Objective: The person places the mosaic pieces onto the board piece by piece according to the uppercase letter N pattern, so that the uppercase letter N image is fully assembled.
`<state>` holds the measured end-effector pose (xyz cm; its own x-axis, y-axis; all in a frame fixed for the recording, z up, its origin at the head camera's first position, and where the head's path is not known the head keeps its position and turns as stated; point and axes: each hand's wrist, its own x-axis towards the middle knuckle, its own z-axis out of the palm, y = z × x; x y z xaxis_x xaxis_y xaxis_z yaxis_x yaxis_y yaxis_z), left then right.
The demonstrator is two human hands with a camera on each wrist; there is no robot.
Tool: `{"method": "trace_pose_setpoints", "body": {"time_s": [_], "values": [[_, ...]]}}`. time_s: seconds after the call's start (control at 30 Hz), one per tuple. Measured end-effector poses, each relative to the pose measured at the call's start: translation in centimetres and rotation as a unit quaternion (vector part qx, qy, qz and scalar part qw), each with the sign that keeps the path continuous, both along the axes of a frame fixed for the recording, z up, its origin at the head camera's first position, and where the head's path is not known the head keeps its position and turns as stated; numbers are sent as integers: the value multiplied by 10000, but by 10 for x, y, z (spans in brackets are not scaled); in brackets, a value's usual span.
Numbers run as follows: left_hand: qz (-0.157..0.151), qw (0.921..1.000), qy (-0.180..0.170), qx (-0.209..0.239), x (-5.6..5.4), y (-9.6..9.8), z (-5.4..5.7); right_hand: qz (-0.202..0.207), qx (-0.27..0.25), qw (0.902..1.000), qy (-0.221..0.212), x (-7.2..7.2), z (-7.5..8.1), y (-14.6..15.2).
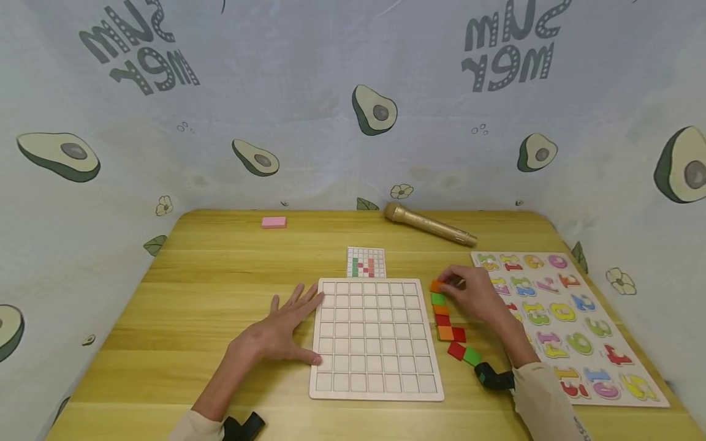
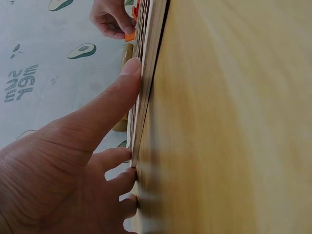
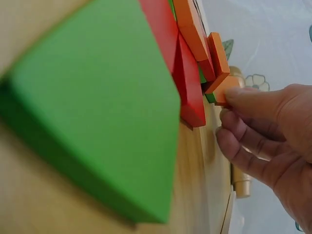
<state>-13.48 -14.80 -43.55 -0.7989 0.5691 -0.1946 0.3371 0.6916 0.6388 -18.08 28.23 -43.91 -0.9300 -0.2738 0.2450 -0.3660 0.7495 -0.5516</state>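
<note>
A wooden grid board [image 1: 372, 331] with bare square cells lies in the middle of the table. My left hand [image 1: 270, 335] has its fingers spread, with the thumb and fingertips at the board's left edge. Just off the right edge, my right hand [image 1: 475, 295] pinches an orange square tile [image 1: 436, 286] at the far end of a line of tiles. Green, orange and red tiles [image 1: 442, 320] run along that side, some stacked or overlapping. A green tile [image 3: 102, 107] looms large in the right wrist view. Behind the board lies a small pattern card [image 1: 366, 252] with coloured squares.
A number puzzle board [image 1: 551, 331] fills the right side, partly under the right forearm. At the back lie a gold microphone [image 1: 430, 225] and a pink block [image 1: 274, 222]. A patterned cloth [image 1: 331, 171] hangs around the table [image 1: 182, 318].
</note>
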Motion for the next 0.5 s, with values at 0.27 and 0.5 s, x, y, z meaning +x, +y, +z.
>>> {"method": "trace_pose_setpoints", "body": {"time_s": [0.27, 0.5], "values": [[-25, 10000, -31, 8, 0, 0, -1, -18, -384, 9989, 278, 4, 7, -6], [-8, 10000, -47, 27, 0, 0, 0, 310, -687, 9971, 91, 9, 18, -25]]}}
